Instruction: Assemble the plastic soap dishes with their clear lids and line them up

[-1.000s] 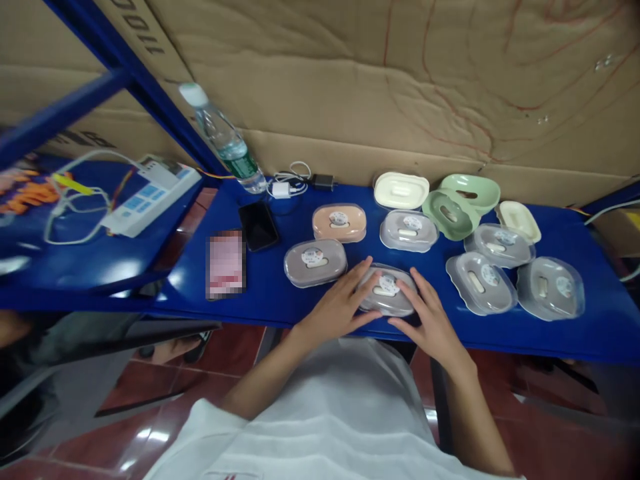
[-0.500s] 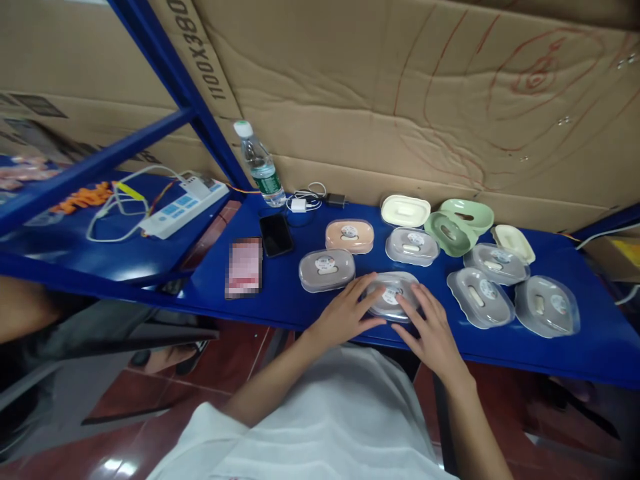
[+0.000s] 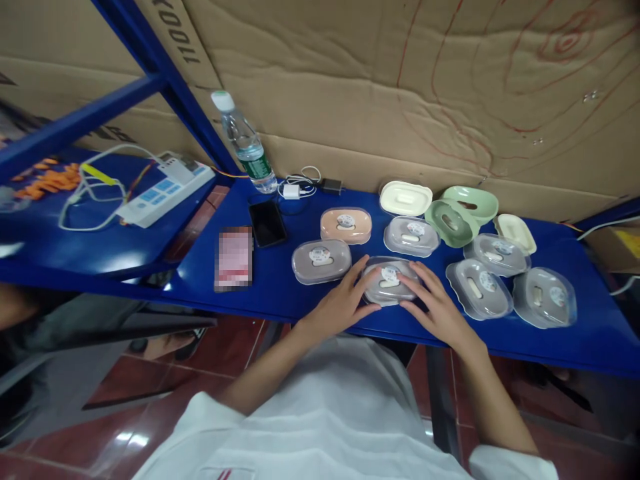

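A grey soap dish with a clear lid and a round label (image 3: 389,280) lies near the front edge of the blue table. My left hand (image 3: 343,303) is at its left end, its spread fingertips touching the lid. On the right side my right hand (image 3: 437,303) has its fingers spread over the lid, thumb toward the front. Left of them sits another lidded grey soap dish (image 3: 321,261), and behind it a lidded peach one (image 3: 346,225). A further lidded grey dish (image 3: 411,236) lies just behind the one between my hands.
At the right lie several lidded grey soap dishes (image 3: 479,289). Green dishes (image 3: 453,224) and a cream dish (image 3: 405,199) are at the back. A phone (image 3: 267,223), a water bottle (image 3: 250,153) and a charger cable (image 3: 295,192) are left. A power strip (image 3: 167,193) lies beyond the blue frame.
The view has shifted slightly. My right hand's fingers have moved a little outward along the lid, showing more of the label. My left hand stays at the dish.
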Available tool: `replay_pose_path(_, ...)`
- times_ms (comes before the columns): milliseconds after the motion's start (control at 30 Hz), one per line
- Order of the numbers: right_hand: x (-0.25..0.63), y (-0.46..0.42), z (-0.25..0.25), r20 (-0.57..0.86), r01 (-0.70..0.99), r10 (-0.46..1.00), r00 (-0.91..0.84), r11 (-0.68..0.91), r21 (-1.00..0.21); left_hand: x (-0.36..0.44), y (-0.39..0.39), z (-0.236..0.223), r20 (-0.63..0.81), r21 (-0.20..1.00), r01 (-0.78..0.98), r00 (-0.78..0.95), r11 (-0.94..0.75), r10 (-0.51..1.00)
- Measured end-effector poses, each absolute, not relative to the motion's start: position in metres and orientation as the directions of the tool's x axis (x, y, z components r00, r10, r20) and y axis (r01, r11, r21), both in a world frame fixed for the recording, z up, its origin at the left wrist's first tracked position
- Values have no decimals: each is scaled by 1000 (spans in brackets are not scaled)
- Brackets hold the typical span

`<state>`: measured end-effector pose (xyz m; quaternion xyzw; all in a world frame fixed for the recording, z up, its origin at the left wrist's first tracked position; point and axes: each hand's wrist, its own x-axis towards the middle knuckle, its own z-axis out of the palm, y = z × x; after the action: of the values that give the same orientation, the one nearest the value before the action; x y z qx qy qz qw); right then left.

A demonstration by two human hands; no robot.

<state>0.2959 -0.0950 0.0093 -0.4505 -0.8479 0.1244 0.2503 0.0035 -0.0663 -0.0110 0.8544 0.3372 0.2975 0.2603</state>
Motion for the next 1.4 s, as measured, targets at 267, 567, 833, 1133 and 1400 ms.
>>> replay_pose_path(267, 305, -104, 9, 282, 682, 800, -530, 600, -419, 1, -64, -9, 330, 719, 349, 590, -601, 737)
replay_pose_path(567, 299, -119, -1, 331, 732, 760, -559, 640, -233, 2, -64, -10, 309, 608, 435, 642, -664, 702)
replay_pose_path(833, 302, -124, -7, 456, 827, 807, -374, 513, -230, -31, -86, 12, 620, 158, 568, 580, -808, 529)
replay_pose_path(1133, 280, -94, -4, 443, 817, 790, -424, 545, -189, -103, -37, -4, 551, 129, 824, 402, -551, 731)
replay_pose_path(1400, 250, -66, 9, 383, 840, 804, -454, 529, -116, -99, -18, -8, 527, 275, 767, 384, -580, 758)
